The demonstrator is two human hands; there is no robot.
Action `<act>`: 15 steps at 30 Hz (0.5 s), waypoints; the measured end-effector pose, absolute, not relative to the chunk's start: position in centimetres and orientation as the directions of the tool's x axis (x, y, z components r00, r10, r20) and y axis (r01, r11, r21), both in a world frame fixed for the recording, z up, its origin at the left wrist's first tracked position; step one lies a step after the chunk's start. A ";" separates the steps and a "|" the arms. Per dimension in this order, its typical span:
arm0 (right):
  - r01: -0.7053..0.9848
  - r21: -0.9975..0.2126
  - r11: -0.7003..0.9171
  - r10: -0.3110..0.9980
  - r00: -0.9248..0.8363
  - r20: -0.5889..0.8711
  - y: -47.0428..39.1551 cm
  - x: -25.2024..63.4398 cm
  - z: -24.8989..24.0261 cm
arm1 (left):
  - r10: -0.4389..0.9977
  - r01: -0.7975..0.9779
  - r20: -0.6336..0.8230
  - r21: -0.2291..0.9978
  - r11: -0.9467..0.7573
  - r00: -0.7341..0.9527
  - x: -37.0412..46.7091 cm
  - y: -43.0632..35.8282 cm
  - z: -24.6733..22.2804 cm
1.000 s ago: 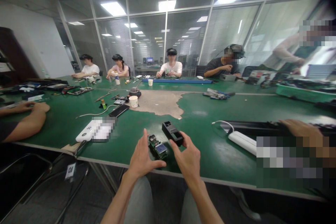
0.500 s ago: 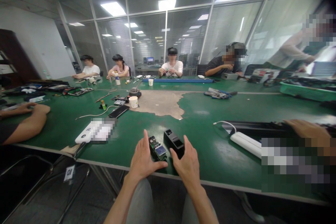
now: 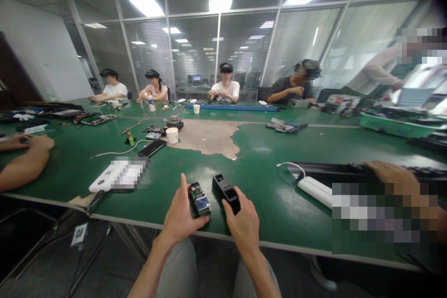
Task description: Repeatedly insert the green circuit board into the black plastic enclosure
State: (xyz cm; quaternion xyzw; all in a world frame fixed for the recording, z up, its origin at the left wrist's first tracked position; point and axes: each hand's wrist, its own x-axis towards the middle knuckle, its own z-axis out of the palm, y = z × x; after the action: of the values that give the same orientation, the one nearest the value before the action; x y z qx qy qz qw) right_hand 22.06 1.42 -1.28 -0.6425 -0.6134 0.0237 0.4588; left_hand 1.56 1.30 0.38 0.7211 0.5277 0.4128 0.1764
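Two bare hands rest at the near edge of the green table (image 3: 279, 158) in the head view. Between them lies a small circuit board (image 3: 199, 199) with a blue screen, its left side cupped by the left hand (image 3: 179, 216), fingers loosely curved and thumb under the board's near end. Just right of the board sits a black housing (image 3: 226, 193), grasped at its near end by the right hand (image 3: 244, 224). Farther right of the board lies a white power strip (image 3: 314, 190); beyond it stands a paper cup (image 3: 172, 135).
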 end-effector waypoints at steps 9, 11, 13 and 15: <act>0.522 -0.822 0.225 0.842 0.321 0.434 -0.6 19.0 2.4 | 0.900 0.596 0.423 0.697 -0.398 0.106 1.5 1.4 0.3; 0.537 -0.802 0.261 0.838 0.286 0.464 -0.7 17.9 2.6 | 0.894 0.599 0.434 0.689 -0.408 0.110 1.4 1.3 0.4; 0.575 -0.775 0.264 0.836 0.264 0.481 -0.7 17.0 2.5 | 0.891 0.608 0.439 0.678 -0.413 0.116 1.4 1.3 0.5; 0.623 -0.744 0.243 0.844 0.242 0.478 -0.7 16.3 2.4 | 0.889 0.609 0.442 0.673 -0.420 0.124 1.3 1.2 0.6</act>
State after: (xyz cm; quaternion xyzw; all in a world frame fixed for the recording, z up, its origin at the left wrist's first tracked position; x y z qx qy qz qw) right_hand 16.30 -0.72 2.41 -0.6055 -0.6058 0.1099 0.5043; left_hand 1.32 1.20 0.55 0.7310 0.5123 0.4189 0.1666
